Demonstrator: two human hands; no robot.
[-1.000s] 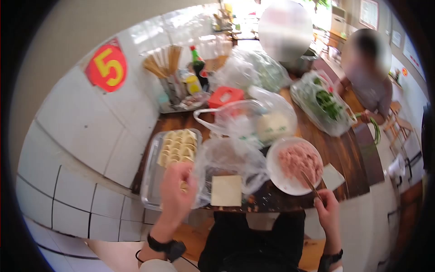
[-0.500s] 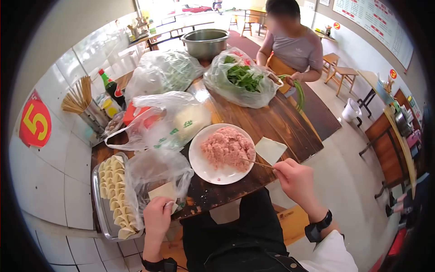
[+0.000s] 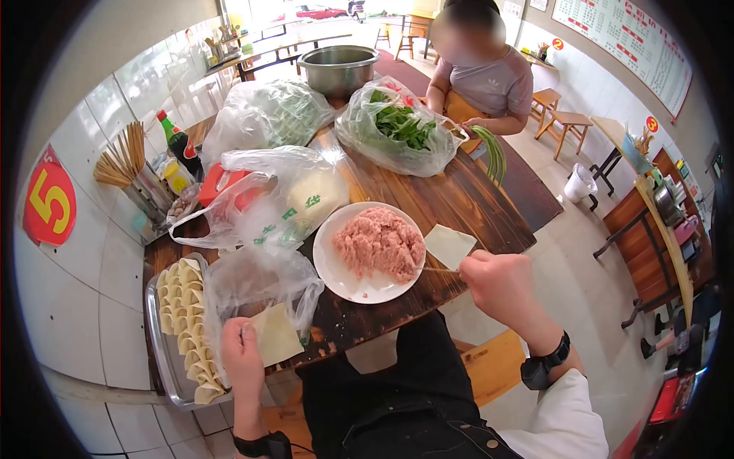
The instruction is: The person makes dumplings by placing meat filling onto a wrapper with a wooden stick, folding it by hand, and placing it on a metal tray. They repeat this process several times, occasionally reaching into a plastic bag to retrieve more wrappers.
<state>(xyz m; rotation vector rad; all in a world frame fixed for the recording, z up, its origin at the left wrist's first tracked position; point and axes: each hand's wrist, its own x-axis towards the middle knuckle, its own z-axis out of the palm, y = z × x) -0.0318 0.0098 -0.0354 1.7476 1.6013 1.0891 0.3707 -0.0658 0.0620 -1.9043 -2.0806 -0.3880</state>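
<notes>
My left hand (image 3: 243,350) pinches the edge of a square wonton wrapper (image 3: 278,335), which lies flat beside a crumpled clear plastic bag (image 3: 248,271). In my right hand (image 3: 497,283) is a thin stick (image 3: 441,270), its tip at the right rim of a white plate (image 3: 353,289). Pink minced meat (image 3: 380,243) is heaped on this plate. Right of the plate, another square wrapper (image 3: 449,245) lies on the table. Folded wontons (image 3: 183,298) sit in rows in a metal tray (image 3: 170,367) left of my left hand.
Bags of greens (image 3: 405,126), a plastic bag with a white lump (image 3: 310,187) and a metal pot (image 3: 339,67) crowd the wooden table (image 3: 428,200). Across it, a person (image 3: 489,84) holds long green stalks (image 3: 489,153). Chopsticks (image 3: 126,161) and a bottle (image 3: 178,141) stand by the wall.
My left hand has shifted left and down, and more of its wrapper shows. The stick's tip has moved from the meat to the plate's rim. The view has shifted slightly.
</notes>
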